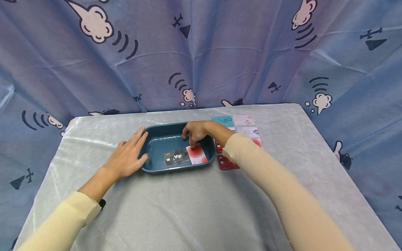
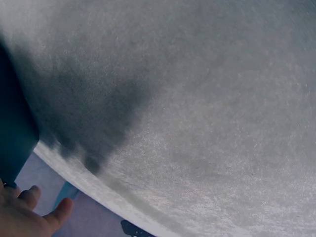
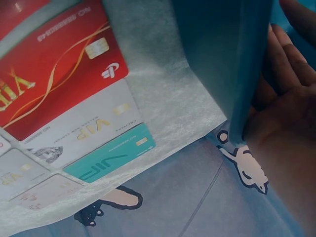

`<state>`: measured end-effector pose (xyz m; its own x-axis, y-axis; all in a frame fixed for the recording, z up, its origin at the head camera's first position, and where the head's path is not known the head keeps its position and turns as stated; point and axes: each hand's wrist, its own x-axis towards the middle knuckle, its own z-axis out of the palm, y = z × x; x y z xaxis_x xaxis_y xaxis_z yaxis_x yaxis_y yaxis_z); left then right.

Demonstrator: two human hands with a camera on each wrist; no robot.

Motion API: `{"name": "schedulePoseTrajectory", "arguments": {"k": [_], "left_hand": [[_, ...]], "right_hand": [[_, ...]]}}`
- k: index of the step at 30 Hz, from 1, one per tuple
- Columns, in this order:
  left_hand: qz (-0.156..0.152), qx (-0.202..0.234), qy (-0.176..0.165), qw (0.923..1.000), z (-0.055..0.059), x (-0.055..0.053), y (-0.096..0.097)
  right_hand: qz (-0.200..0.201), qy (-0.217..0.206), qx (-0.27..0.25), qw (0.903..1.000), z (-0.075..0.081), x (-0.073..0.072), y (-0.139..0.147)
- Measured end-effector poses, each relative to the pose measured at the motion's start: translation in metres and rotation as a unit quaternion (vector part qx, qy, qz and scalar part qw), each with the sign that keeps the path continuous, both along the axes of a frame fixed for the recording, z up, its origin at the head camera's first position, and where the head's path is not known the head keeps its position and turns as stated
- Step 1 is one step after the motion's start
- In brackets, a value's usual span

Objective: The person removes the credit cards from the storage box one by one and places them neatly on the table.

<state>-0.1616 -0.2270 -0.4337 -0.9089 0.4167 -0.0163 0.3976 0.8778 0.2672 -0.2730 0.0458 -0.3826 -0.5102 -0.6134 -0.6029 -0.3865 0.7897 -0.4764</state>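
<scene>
A dark teal tray (image 1: 163, 129) with rounded corners rests on the cloth-covered table. My left hand (image 1: 127, 157) lies against its left end, fingers stretched along the rim and thumb apart. Inside the tray my right hand (image 1: 197, 130) reaches down with bent fingers and pinches the upper edge of a white card with red circles (image 1: 198, 158). This card overlaps the right end of a black Vip card (image 1: 177, 157) on the tray floor. In the right wrist view the tray wall (image 3: 217, 59) partly hides the right hand's fingers (image 3: 286, 61).
Right of the tray lie several more cards in rows: a teal VIP card (image 1: 223, 120), a pink card (image 1: 244, 120), a white VIP card (image 1: 248, 132) and a red card (image 1: 226, 163). My right forearm covers some. A patterned blue curtain (image 1: 213, 69) hangs behind the table.
</scene>
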Motion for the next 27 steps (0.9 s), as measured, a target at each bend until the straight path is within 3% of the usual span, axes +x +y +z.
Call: {"name": "schedulePoseTrajectory", "arguments": {"k": [7,27], "left_hand": [[-0.003,-0.001,0.004,1.0000,-0.001,0.000,0.000],[-0.001,-0.004,0.005,1.0000,0.000,0.001,0.001]], "right_hand": [[0.008,0.008,0.000,0.9999,0.002,0.001,0.001],[0.085,0.060,0.003,0.9945,0.023,0.016,0.002]]}}
